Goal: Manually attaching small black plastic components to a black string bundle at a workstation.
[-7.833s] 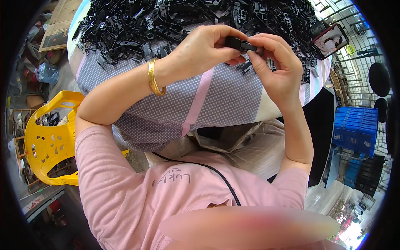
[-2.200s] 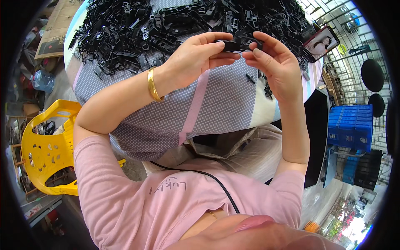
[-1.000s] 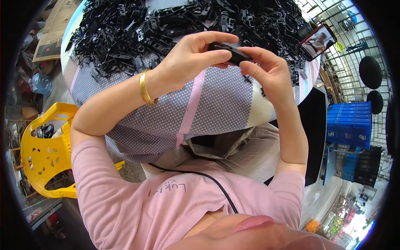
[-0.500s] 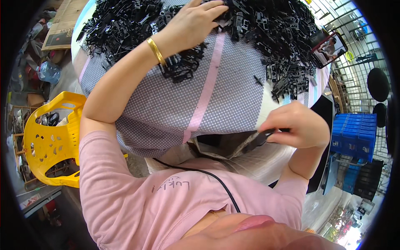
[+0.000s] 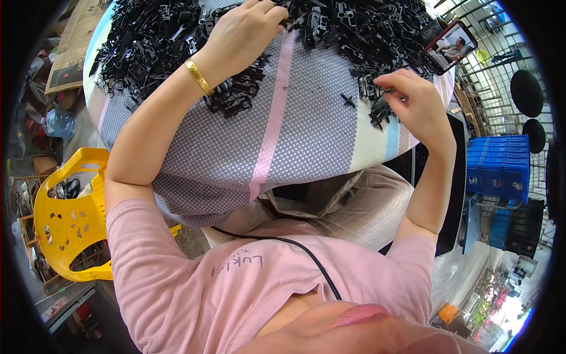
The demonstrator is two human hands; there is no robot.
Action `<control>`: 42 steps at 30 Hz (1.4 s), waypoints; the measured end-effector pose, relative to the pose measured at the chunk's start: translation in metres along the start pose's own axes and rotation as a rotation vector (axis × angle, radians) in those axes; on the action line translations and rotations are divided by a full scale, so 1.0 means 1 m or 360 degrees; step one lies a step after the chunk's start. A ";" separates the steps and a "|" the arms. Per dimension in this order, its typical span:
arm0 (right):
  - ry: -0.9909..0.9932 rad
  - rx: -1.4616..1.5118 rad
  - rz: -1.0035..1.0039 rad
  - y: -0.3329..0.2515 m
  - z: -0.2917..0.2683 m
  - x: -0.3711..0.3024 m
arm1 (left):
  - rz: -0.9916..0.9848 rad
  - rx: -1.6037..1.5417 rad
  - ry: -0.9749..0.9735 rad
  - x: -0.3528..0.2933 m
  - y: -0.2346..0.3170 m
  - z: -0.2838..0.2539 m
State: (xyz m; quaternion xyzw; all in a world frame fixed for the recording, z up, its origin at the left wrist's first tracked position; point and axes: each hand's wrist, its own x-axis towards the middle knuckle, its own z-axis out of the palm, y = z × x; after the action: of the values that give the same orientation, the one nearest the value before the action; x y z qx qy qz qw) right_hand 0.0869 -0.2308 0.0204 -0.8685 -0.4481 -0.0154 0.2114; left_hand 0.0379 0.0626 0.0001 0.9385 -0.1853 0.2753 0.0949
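Observation:
A large heap of small black plastic parts [image 5: 159, 47] covers the far side of the cloth-covered table [image 5: 318, 135]. At the heap's near middle edge is my left hand [image 5: 244, 35], its fingers bent down and a gold bracelet on the wrist. Whatever its fingertips hold is hidden. My right hand [image 5: 413, 100] hovers at the right over a smaller cluster of black clip-like parts [image 5: 380, 109]. Its thumb and forefinger are apart, close to the parts. One loose black part [image 5: 348, 100] lies just left of that cluster.
A phone [image 5: 451, 47] showing a picture leans at the table's right rim. A yellow plastic chair [image 5: 71, 218] stands at the left, and blue crates [image 5: 498, 168] are stacked at the right. A black cable [image 5: 295, 243] runs across my pink shirt.
My right hand, which held a black part near the table's front edge, has moved up to the right-hand cluster. The fingers of my left hand, stretched out earlier, are now more bent.

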 end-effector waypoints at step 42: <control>0.0151 0.1413 0.0449 -0.038 0.033 0.019 | -0.0921 -0.2358 -0.0317 -0.023 0.065 0.001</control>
State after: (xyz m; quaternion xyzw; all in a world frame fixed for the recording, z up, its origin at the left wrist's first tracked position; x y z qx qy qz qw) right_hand 0.0626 -0.1841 0.0076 -0.7448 -0.2789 0.1671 0.5828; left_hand -0.0059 0.0099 -0.0089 0.6625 -0.0768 -0.0399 0.7440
